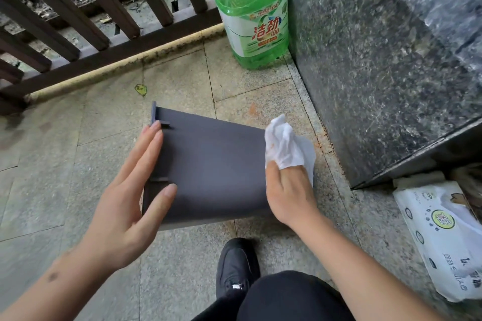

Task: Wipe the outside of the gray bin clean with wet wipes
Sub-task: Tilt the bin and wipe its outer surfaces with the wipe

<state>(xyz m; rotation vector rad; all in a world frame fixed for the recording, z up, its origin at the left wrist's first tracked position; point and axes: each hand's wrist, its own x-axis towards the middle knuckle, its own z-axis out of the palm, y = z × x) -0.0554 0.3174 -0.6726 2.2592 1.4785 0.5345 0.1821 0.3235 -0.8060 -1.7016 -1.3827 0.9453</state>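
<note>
The gray bin (214, 164) lies on its side on the stone floor, its rim to the left and one broad side facing up. My left hand (130, 195) has straight fingers lying against the rim end, thumb on the upper face. My right hand (289, 190) grips a crumpled white wet wipe (283, 146) with an orange stain, held at the bin's right end, which is its base.
A cut-open green detergent jug (254, 15) stands in the corner by a dark stone wall (378, 60). A white wet-wipe pack (443, 240) lies at the right. A dark railing (91, 21) runs along the back. My black shoe (236, 266) is just below the bin.
</note>
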